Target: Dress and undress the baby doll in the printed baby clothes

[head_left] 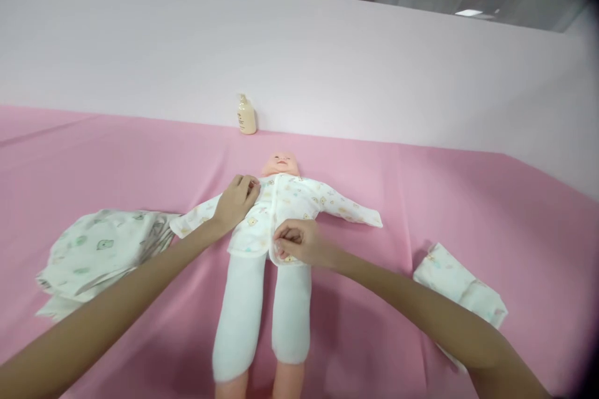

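Observation:
A baby doll (281,164) lies on its back, its head toward the wall. It wears a white printed baby shirt (298,196) with long sleeves spread to both sides, and white pants (239,312) reaching partway down the legs. My left hand (238,201) rests against the shirt's chest near the shoulder on the left, fingers curled; what they hold, if anything, is hidden. Down at the shirt's front hem, my right hand (302,243) pinches the edge of the cloth between thumb and fingers.
A pink sheet (365,318) covers the surface. On the left lies a bunched white cloth with green prints (105,246); a folded printed cloth (461,283) sits at right, partly behind my forearm. A cream pump bottle (246,116) stands by the white wall (299,62).

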`<control>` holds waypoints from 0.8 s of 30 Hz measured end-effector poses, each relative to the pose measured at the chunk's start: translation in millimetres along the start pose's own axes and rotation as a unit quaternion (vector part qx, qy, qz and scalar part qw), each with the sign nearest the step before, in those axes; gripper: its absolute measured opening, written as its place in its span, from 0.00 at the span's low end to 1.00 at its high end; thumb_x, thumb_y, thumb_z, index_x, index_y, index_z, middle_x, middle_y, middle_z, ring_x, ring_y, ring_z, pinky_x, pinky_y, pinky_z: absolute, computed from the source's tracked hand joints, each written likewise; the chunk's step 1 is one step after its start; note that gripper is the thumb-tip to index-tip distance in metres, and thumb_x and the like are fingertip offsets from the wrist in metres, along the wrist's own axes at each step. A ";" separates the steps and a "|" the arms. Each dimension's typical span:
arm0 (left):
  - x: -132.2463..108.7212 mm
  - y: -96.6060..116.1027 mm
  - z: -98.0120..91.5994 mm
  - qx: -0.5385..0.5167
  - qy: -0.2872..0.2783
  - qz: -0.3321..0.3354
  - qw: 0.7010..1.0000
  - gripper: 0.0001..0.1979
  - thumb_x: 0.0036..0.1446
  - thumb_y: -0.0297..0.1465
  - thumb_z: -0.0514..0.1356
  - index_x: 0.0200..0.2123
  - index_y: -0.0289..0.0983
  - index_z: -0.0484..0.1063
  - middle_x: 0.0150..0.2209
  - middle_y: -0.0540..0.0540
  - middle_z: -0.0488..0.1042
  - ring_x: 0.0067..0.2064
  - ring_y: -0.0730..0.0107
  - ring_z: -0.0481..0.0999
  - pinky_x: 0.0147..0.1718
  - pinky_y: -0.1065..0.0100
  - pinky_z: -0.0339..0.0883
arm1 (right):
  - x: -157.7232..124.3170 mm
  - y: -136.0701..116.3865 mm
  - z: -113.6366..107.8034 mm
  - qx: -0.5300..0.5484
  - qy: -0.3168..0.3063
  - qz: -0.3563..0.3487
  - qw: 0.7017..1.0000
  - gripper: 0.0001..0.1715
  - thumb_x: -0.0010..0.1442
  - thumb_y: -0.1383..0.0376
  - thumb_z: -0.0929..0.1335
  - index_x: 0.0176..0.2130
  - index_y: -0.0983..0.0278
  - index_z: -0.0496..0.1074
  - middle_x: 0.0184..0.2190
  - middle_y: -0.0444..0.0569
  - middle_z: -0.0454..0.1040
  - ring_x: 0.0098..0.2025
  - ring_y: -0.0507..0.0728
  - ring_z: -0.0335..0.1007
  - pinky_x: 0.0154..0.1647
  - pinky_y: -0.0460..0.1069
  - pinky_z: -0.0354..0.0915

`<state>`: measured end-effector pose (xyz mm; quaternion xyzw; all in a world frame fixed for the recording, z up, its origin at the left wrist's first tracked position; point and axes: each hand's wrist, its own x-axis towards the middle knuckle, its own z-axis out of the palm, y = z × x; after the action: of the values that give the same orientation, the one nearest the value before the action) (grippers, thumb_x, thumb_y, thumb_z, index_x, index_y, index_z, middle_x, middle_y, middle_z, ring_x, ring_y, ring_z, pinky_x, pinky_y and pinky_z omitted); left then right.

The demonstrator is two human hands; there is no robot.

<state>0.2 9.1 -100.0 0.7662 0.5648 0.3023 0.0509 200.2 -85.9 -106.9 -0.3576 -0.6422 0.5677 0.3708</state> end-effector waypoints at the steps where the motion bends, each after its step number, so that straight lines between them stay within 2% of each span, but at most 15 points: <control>1: -5.6 -2.6 1.7 -0.014 0.012 0.002 1.000 0.13 0.64 0.37 0.46 0.43 0.38 0.66 0.42 0.42 0.69 0.43 0.62 0.72 0.47 0.62 0.65 | 0.9 -0.3 1.2 0.001 0.010 0.008 1.000 0.03 0.53 0.68 0.68 0.32 0.64 0.72 0.25 0.43 0.74 0.27 0.51 0.73 0.31 0.47 0.72; 3: -16.2 -4.8 4.9 -0.040 0.034 -0.002 0.999 0.13 0.64 0.35 0.45 0.42 0.37 0.66 0.42 0.41 0.70 0.48 0.60 0.70 0.53 0.59 0.62 | 1.9 -2.1 4.0 0.006 0.036 0.020 0.999 0.04 0.52 0.66 0.69 0.31 0.64 0.71 0.23 0.43 0.73 0.24 0.50 0.72 0.27 0.46 0.72; 6: -33.9 -3.0 6.9 -0.079 0.041 -0.003 0.996 0.14 0.64 0.32 0.44 0.45 0.37 0.65 0.48 0.40 0.70 0.54 0.61 0.66 0.57 0.58 0.58 | 0.6 -2.3 10.5 0.008 0.078 0.009 0.997 0.07 0.51 0.64 0.70 0.32 0.65 0.70 0.23 0.43 0.73 0.22 0.49 0.70 0.23 0.45 0.70; 9: -56.1 1.2 5.2 -0.107 0.031 0.013 0.994 0.17 0.65 0.32 0.42 0.52 0.37 0.62 0.54 0.41 0.68 0.58 0.67 0.65 0.60 0.61 0.57 | -4.1 3.6 21.8 -0.035 0.143 -0.036 0.989 0.08 0.52 0.63 0.68 0.34 0.65 0.71 0.25 0.43 0.72 0.21 0.48 0.68 0.22 0.44 0.68; 11: -72.4 3.9 2.9 -0.122 0.030 0.012 0.992 0.18 0.66 0.34 0.41 0.55 0.37 0.60 0.57 0.40 0.66 0.60 0.68 0.63 0.60 0.62 0.57 | -8.0 9.2 31.3 -0.092 0.205 -0.074 0.972 0.09 0.54 0.62 0.67 0.35 0.64 0.71 0.25 0.43 0.72 0.22 0.49 0.68 0.23 0.45 0.68; 13: -88.3 6.3 0.6 -0.133 0.035 -0.008 0.990 0.21 0.67 0.37 0.41 0.56 0.33 0.59 0.58 0.35 0.66 0.61 0.64 0.64 0.60 0.59 0.57 | -11.7 14.4 40.5 -0.138 0.276 -0.101 0.946 0.09 0.55 0.62 0.65 0.35 0.64 0.71 0.27 0.45 0.73 0.26 0.51 0.69 0.26 0.46 0.69; 15: -101.9 8.3 -0.8 -0.147 0.031 -0.032 0.988 0.24 0.67 0.40 0.42 0.56 0.30 0.60 0.56 0.30 0.67 0.59 0.58 0.67 0.58 0.55 0.60 | -14.9 18.4 47.5 -0.159 0.356 -0.112 0.914 0.08 0.56 0.64 0.63 0.35 0.65 0.70 0.32 0.49 0.73 0.34 0.54 0.70 0.35 0.49 0.69; 18: -115.1 9.8 -0.8 -0.184 0.013 -0.031 0.982 0.27 0.66 0.44 0.43 0.60 0.32 0.58 0.59 0.33 0.66 0.59 0.57 0.67 0.58 0.55 0.60 | -18.8 22.8 53.1 -0.202 0.445 -0.124 0.863 0.08 0.56 0.69 0.61 0.34 0.65 0.69 0.40 0.54 0.71 0.46 0.58 0.67 0.50 0.54 0.64; 21: -118.5 8.6 -0.2 -0.232 0.007 -0.011 0.973 0.29 0.65 0.44 0.45 0.64 0.35 0.53 0.65 0.38 0.57 0.66 0.59 0.58 0.64 0.57 0.52 | -21.7 25.1 53.3 -0.246 0.477 -0.137 0.832 0.07 0.55 0.70 0.61 0.32 0.64 0.68 0.39 0.55 0.71 0.49 0.61 0.64 0.56 0.58 0.58; 24: -116.1 5.1 -0.4 -0.279 -0.021 0.022 0.960 0.36 0.61 0.46 0.51 0.67 0.34 0.48 0.69 0.39 0.49 0.69 0.57 0.49 0.66 0.58 0.46 | -23.2 26.7 48.5 -0.282 0.479 -0.157 0.816 0.06 0.56 0.66 0.62 0.33 0.65 0.69 0.37 0.56 0.71 0.46 0.62 0.65 0.54 0.60 0.59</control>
<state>-16.6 -96.8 -144.7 0.7398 0.4403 0.4324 0.2681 169.4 -126.2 -139.0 -0.5676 -0.5626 0.0526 0.5988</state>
